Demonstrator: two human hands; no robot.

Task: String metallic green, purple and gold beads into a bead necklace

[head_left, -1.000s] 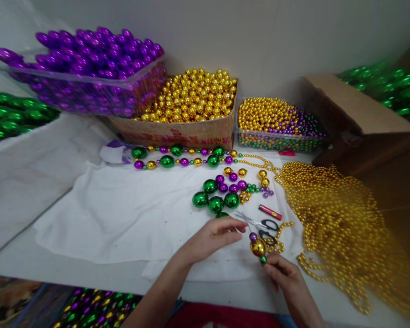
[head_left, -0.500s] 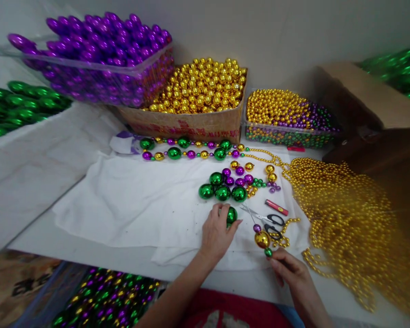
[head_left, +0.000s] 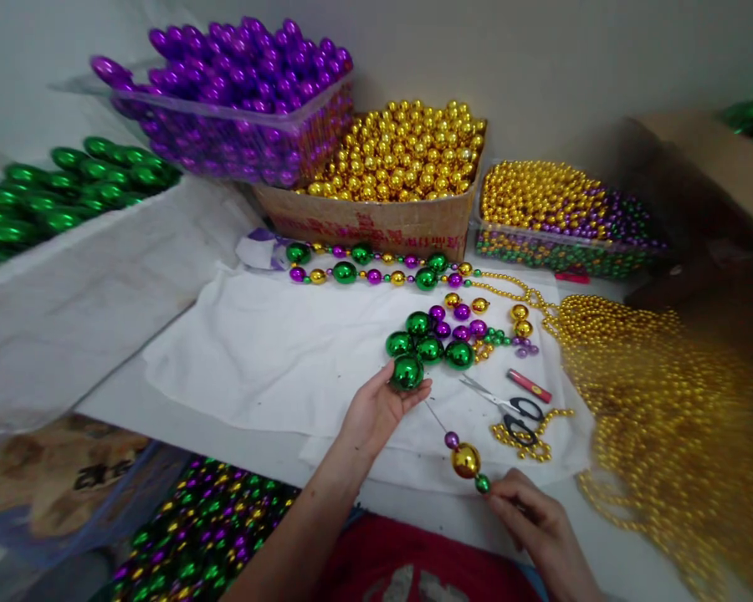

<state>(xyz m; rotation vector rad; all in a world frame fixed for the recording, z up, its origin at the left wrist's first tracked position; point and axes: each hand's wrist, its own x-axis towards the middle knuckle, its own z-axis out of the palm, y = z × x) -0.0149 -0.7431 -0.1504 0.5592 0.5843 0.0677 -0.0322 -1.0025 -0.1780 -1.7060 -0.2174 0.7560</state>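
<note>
A large shiny green bead [head_left: 407, 373] rests in the fingers of my left hand [head_left: 376, 410], raised just off the white cloth. My right hand [head_left: 530, 514] pinches a small green bead [head_left: 483, 483] at the near end of a short strung row. Beyond it on the same thin needle or wire sit a larger gold bead [head_left: 465, 460] and a small purple bead [head_left: 452, 440]. The wire's bare far end points at my left fingers. Large green beads [head_left: 458, 354], purple beads [head_left: 478, 328] and gold beads [head_left: 479, 306] lie loose just ahead of my left hand.
Scissors [head_left: 502, 405] and a red lighter [head_left: 530, 385] lie right of my hands. A finished-looking bead strand [head_left: 375, 277] stretches along the back, before a carton of gold beads [head_left: 407, 221]. Gold bead chains [head_left: 653, 401] heap at right. A purple bead tub [head_left: 226, 117] stands back left.
My left hand has turned palm up and lifted the green bead off the cloth. The strung beads in my right hand have shifted slightly left and nearer. The whole view has swung left.
</note>
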